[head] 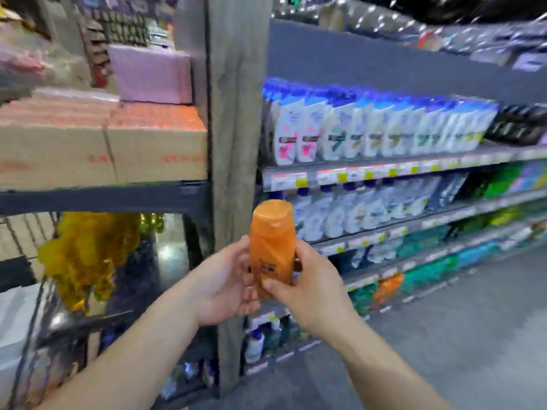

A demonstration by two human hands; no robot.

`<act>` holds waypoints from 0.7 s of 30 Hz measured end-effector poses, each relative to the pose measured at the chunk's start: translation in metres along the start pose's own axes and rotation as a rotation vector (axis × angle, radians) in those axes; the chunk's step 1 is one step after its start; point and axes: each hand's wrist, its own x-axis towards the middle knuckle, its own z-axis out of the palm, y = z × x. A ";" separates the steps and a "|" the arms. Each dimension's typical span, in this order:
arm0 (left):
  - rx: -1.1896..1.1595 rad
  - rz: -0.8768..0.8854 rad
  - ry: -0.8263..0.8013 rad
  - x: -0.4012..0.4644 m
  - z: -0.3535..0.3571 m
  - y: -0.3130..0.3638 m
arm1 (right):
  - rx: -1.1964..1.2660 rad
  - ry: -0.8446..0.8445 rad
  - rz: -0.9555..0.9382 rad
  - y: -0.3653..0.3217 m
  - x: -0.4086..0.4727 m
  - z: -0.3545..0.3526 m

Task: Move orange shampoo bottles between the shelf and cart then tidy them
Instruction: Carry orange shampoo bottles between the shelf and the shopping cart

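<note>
I hold one orange shampoo bottle [272, 241] upright in front of me, cap up, with both hands. My left hand [225, 282] cups its left side and lower part. My right hand [310, 285] grips its right side and bottom edge. Behind the bottle runs the shampoo shelf [384, 170], blurred by motion. A patch of orange bottles [387, 288] shows on a low tier at the right. No cart is clearly in view.
A grey pillar [236, 113] stands right behind the bottle. Cardboard boxes [103, 149] sit on a dark rack at the left, with yellow goods [88, 255] below. White and blue bottles [370, 128] fill the upper tiers. The grey aisle floor [444, 335] lies at the lower right.
</note>
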 end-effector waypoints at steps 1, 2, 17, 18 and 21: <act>-0.022 -0.020 -0.041 0.020 0.025 0.001 | 0.010 0.041 0.023 0.016 -0.002 -0.028; -0.043 -0.040 -0.076 0.041 0.048 0.001 | 0.026 0.086 0.042 0.032 -0.003 -0.054; -0.070 -0.320 -0.416 0.387 0.372 0.062 | 0.319 0.512 0.260 0.285 0.090 -0.412; -0.043 -0.323 -0.421 0.407 0.395 0.070 | 0.327 0.527 0.255 0.298 0.098 -0.435; 0.007 -0.314 -0.445 0.465 0.460 0.086 | 0.330 0.570 0.256 0.341 0.121 -0.496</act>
